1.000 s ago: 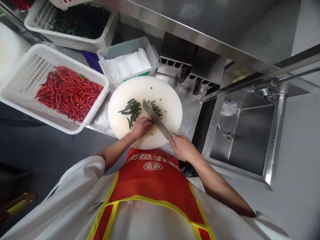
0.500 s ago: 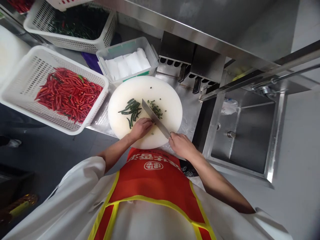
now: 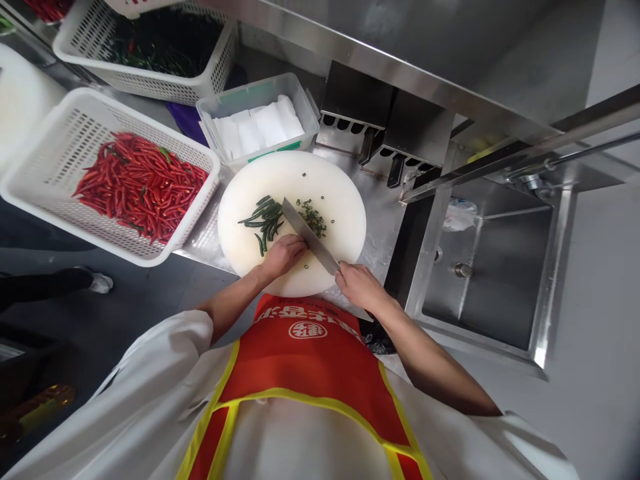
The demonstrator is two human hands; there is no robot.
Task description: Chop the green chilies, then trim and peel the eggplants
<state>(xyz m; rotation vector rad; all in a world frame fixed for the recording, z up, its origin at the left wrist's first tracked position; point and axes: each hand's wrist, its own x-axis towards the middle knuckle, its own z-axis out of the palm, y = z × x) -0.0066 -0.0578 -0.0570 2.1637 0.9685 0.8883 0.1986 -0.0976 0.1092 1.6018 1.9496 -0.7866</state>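
A round white cutting board (image 3: pixel 250 273) lies on the steel counter in front of me. My right hand (image 3: pixel 361 287) grips the handle of a kitchen knife (image 3: pixel 313 241), whose broad blade points up and left across the board. Curled close against the blade, my left hand (image 3: pixel 285 256) presses down on a green chili pepper, mostly hidden under the fingers. Left of the blade lies a small pile of long green chilies (image 3: pixel 265 217). On its right are chopped green chili rings (image 3: pixel 312 217), with a few stray rings scattered around the board.
A white basket of red chilies (image 3: pixel 143 187) stands at the left, with a basket of dark green chilies (image 3: pixel 160 43) behind it. Beyond the board are a clear tub (image 3: pixel 257 120) of white cloths or paper and steel knife holders (image 3: pixel 385 127). A sink (image 3: pixel 495 273) lies right. Another person's shoe (image 3: pixel 101 281) shows lower left.
The knife and my right hand have shifted very slightly left. The whole view has moved a little. More of another person's leg and shoe shows at the left.
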